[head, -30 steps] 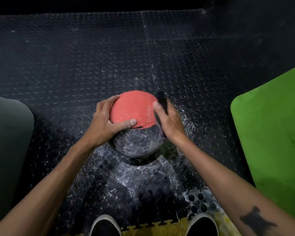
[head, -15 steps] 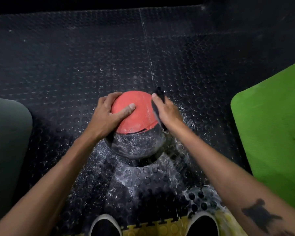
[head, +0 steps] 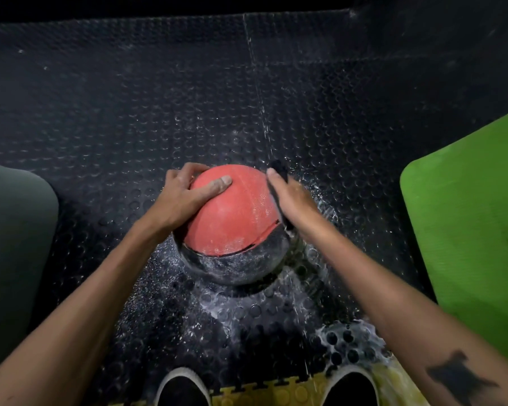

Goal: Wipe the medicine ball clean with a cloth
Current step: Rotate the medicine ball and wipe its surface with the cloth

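A medicine ball (head: 232, 221), red on top and black with white dust on its near lower part, sits on the dark studded floor in the middle of the head view. My left hand (head: 179, 197) grips its left upper side, thumb laid across the red surface. My right hand (head: 291, 197) presses a dark cloth (head: 279, 183) against the ball's right side; only the cloth's thin edge shows between palm and ball.
Black studded rubber floor (head: 159, 98) is wet and speckled white around the ball. A green mat (head: 469, 230) lies at the right, a dark grey mat (head: 12, 244) at the left. My two shoes (head: 182, 388) stand on a yellow tile edge at the bottom.
The ball has rolled toward me, so more red surface faces up and the black part has shrunk. My left thumb has shifted up the red surface. My right hand stays on the right side with the cloth.
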